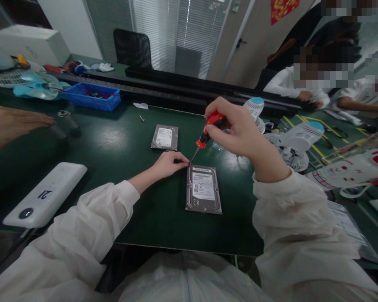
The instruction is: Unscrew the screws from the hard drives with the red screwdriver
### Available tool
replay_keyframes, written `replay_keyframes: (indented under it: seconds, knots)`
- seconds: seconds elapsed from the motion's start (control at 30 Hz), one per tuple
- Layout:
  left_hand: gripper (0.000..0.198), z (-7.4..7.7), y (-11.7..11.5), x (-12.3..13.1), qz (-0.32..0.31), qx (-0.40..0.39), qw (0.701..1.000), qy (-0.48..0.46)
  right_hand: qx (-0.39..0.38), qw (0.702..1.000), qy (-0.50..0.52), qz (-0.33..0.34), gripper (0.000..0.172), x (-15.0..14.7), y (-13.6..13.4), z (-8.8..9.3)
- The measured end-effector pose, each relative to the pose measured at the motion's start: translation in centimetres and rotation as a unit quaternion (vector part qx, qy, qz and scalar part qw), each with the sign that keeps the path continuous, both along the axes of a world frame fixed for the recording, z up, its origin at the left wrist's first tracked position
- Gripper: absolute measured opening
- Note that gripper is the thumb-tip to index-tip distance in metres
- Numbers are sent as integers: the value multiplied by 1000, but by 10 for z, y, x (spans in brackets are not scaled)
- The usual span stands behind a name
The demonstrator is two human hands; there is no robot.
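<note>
A silver hard drive [203,188] lies flat on the green table in front of me, label up. My right hand [236,130] is closed round a red-handled screwdriver [208,132] held at a slant, its tip down at the drive's far left corner. My left hand [168,163] rests on the table just left of that corner, fingers pinched together beside the tip; what they pinch is too small to make out. A second hard drive [164,137] lies farther back on the table.
A white device marked 21 [45,193] lies at the near left. Another person's hand [9,123] reaches in from the left near two small cylinders [67,119]. A blue tray [93,95] and fan parts [296,140] sit farther back. People sit at the right.
</note>
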State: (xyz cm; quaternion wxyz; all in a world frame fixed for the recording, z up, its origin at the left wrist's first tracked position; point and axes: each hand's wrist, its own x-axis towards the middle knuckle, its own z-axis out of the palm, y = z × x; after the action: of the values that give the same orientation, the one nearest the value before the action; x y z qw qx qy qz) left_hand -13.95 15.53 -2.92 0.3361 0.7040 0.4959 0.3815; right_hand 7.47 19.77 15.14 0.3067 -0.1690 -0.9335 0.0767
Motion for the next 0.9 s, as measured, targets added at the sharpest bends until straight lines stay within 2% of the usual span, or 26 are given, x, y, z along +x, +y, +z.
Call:
replay_keyframes:
  seconds: [0.47, 0.9]
  knots:
    - [14, 4, 0, 0, 7, -26, 1000, -2, 45, 998, -21, -33, 18, 4, 2, -2]
    - [15, 8, 0, -1, -3, -36, 999, 2, 36, 998, -8, -55, 9, 4, 2, -3]
